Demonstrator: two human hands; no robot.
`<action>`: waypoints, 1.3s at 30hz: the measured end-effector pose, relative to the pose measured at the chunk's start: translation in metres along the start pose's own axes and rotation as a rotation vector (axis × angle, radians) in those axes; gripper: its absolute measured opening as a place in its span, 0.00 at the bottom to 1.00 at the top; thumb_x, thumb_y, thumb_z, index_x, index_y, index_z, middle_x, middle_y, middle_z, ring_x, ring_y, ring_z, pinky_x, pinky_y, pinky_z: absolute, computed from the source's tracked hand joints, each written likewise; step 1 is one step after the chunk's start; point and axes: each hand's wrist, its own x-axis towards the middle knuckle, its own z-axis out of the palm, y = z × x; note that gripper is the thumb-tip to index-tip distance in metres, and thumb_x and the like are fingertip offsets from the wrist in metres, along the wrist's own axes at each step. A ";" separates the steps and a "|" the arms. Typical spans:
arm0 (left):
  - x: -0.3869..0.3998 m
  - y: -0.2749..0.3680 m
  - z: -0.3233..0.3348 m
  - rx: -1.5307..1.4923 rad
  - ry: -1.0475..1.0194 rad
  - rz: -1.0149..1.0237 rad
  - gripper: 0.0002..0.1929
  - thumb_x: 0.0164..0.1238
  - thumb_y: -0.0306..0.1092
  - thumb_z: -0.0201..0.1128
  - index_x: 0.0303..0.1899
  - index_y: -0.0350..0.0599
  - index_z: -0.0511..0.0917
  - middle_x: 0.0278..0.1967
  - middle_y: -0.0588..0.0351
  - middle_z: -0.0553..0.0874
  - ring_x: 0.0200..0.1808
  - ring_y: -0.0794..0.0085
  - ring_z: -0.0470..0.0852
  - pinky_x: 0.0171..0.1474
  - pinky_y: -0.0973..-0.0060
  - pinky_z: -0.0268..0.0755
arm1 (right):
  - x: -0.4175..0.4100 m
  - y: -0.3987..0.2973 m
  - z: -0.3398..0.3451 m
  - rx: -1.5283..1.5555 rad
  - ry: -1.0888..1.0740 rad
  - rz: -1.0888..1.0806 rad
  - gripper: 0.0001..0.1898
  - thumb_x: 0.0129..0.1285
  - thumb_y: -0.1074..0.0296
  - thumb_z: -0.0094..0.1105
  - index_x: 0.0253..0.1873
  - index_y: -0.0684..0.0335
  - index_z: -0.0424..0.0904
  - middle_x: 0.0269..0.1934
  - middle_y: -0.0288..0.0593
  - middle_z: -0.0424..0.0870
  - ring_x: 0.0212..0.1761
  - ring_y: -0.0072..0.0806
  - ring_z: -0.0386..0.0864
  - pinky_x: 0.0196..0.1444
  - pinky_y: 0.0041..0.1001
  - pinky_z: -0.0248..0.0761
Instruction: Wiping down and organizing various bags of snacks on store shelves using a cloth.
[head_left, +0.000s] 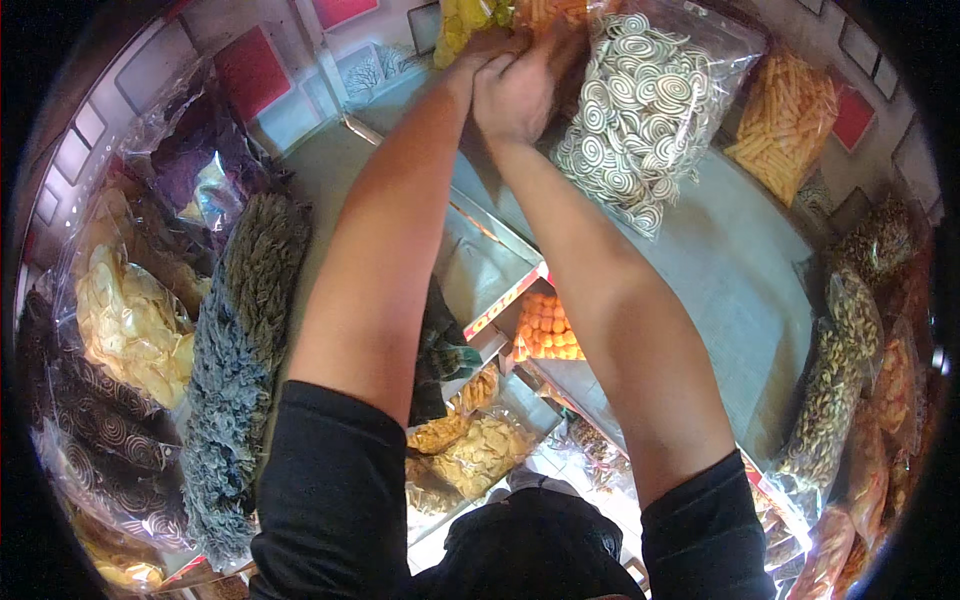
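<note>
Both my arms reach forward over a shelf (720, 255) to the top of the view. My left hand (491, 52) and my right hand (525, 94) are close together there, partly blurred, between bags of snacks. A clear bag of black-and-white spiral snacks (645, 112) stands just right of them. Behind the hands show a bag of orange snacks (551, 13) and a bag of yellow-green snacks (472, 26). My fingers are hidden or blurred, so I cannot tell what they hold.
On the left lie a grey fluffy duster (244, 360), a bag of pale chips (127, 322) and bags of dark spiral snacks (112, 427). A bag of yellow stick snacks (787, 120) leans at the right wall. More bagged snacks (825, 390) line the right edge; orange balls (547, 326) sit lower.
</note>
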 end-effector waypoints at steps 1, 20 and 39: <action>0.003 0.001 -0.005 0.206 -0.037 0.072 0.25 0.61 0.53 0.54 0.52 0.44 0.78 0.51 0.44 0.81 0.53 0.51 0.79 0.56 0.63 0.68 | 0.000 -0.003 0.001 -0.008 -0.001 -0.066 0.33 0.54 0.72 0.49 0.66 0.73 0.52 0.68 0.69 0.49 0.72 0.62 0.43 0.72 0.47 0.41; -0.154 0.051 -0.174 -0.080 0.093 0.085 0.20 0.70 0.43 0.45 0.52 0.39 0.76 0.50 0.45 0.81 0.53 0.60 0.79 0.58 0.67 0.68 | -0.047 -0.146 -0.041 0.440 -0.082 -0.421 0.14 0.59 0.71 0.49 0.49 0.68 0.70 0.55 0.62 0.68 0.61 0.55 0.65 0.63 0.45 0.58; -0.446 0.421 0.015 -1.338 -0.668 0.472 0.19 0.74 0.39 0.46 0.51 0.29 0.73 0.47 0.43 0.81 0.54 0.64 0.79 0.63 0.68 0.66 | -0.231 -0.151 -0.533 -0.113 0.130 -0.010 0.07 0.61 0.78 0.52 0.43 0.70 0.73 0.38 0.47 0.79 0.40 0.32 0.80 0.45 0.27 0.73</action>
